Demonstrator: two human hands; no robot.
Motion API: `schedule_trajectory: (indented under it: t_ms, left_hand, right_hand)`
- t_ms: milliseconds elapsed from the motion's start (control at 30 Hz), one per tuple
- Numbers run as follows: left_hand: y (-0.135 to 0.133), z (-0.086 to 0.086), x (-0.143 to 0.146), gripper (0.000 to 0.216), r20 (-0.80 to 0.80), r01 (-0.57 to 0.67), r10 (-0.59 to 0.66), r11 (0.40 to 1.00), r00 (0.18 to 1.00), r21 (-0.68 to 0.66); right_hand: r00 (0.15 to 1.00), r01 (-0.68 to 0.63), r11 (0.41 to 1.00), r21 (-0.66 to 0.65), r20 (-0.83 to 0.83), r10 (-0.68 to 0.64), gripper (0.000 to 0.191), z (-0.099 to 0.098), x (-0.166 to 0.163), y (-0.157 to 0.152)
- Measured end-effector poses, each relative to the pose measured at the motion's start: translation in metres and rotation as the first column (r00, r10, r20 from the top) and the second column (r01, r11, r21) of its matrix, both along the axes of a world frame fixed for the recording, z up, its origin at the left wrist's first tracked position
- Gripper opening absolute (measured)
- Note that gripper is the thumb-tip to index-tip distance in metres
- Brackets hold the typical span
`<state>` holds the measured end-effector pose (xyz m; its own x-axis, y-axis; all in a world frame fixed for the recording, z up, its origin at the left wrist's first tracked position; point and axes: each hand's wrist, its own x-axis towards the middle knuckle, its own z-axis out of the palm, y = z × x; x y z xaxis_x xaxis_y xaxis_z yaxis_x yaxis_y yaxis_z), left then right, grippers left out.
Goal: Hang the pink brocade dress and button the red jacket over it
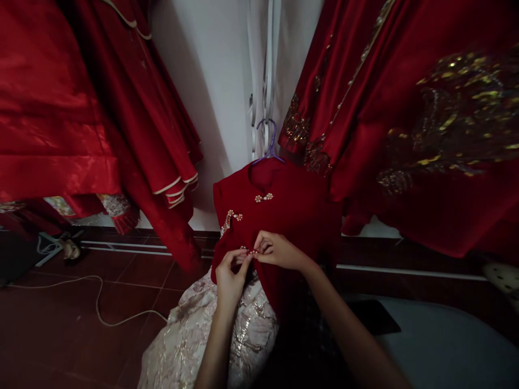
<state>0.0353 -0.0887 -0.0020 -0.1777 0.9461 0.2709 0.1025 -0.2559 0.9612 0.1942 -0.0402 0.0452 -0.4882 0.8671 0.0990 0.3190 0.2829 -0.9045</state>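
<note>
A red sleeveless top (300, 216) hangs on a purple hanger (271, 151) in front of me. Pearl-like ornamental fasteners decorate its front; one fastener (264, 198) lies below the neckline, another (233, 217) near the left armhole. Both hands meet at a lower ornamental fastener (252, 252) on the front. My left hand (231, 275) pinches it from the left, thumb and index finger together. From the right, my right hand (278, 250) pinches at the same fastener. Fingertips partly cover it, so whether its halves are joined is hidden.
A pale, gold-patterned skirt (182, 335) spreads below the top. Red garments (133, 97) hang on the left, and red gowns with gold sequins (458, 119) on the right. A pale cable (99, 297) crosses the tiled floor. A dark flat object (375, 317) rests on a grey surface (438, 346).
</note>
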Motion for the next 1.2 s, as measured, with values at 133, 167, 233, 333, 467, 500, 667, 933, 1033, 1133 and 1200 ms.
schedule_trajectory:
  t_ms: [133,167,233,333,467,500,667,933,1033,1133,1200]
  left_hand:
    - [0.001,-0.007,-0.002,0.025,0.024,-0.008,0.009,1.0,1.0,-0.017]
    - [0.001,-0.008,-0.003,0.025,0.03,-0.019,0.019,1.0,0.999,-0.011]
    - [0.002,-0.009,-0.002,0.023,0.052,-0.046,0.045,0.999,0.998,0.0]
    - [0.004,-0.009,0.0,0.022,0.087,-0.084,0.083,0.996,0.993,0.005]
    - [0.009,-0.008,0.0,0.022,0.098,-0.012,0.016,0.999,0.995,-0.042]
    - [0.01,-0.008,-0.001,0.022,0.108,0.036,-0.028,0.997,0.994,-0.067]
    - [0.019,-0.009,-0.005,0.034,0.306,0.217,-0.158,0.961,0.939,-0.17]
    - [0.086,0.0,-0.009,0.031,0.613,0.237,-0.065,0.95,0.787,-0.203]
    - [0.108,0.004,-0.006,0.031,0.658,0.276,-0.07,0.937,0.75,-0.216]
    - [0.119,0.006,-0.003,0.034,0.669,0.319,-0.086,0.919,0.738,-0.234]
    - [0.122,0.005,-0.003,0.035,0.665,0.335,-0.103,0.914,0.74,-0.231]
  right_hand:
    - [1.0,0.014,1.0,-0.005,-0.007,-0.014,0.022,-0.009,-0.003,0.005]
    - [1.0,0.017,1.0,-0.005,-0.01,-0.017,0.022,-0.01,-0.004,0.006]
    - [1.0,0.024,1.0,0.002,-0.009,-0.024,0.022,-0.011,-0.005,0.006]
    - [0.999,0.033,0.999,0.023,0.001,-0.033,0.02,-0.01,-0.005,0.005]
    - [0.999,0.038,0.999,0.036,0.014,-0.038,0.02,-0.011,0.0,0.006]
    - [0.999,0.036,0.999,0.037,0.02,-0.036,0.021,-0.012,0.002,0.007]
    - [1.0,0.023,1.0,0.019,-0.013,-0.023,0.02,-0.01,0.014,0.01]
    - [0.996,0.017,0.999,-0.037,-0.089,-0.02,0.024,-0.009,0.018,0.009]
    - [0.994,0.0,0.999,-0.043,-0.113,-0.005,0.026,-0.012,0.017,0.01]
    - [0.992,-0.014,0.998,-0.056,-0.126,0.007,0.026,-0.014,0.015,0.011]
    - [0.992,-0.023,0.998,-0.057,-0.128,0.016,0.025,-0.015,0.013,0.012]
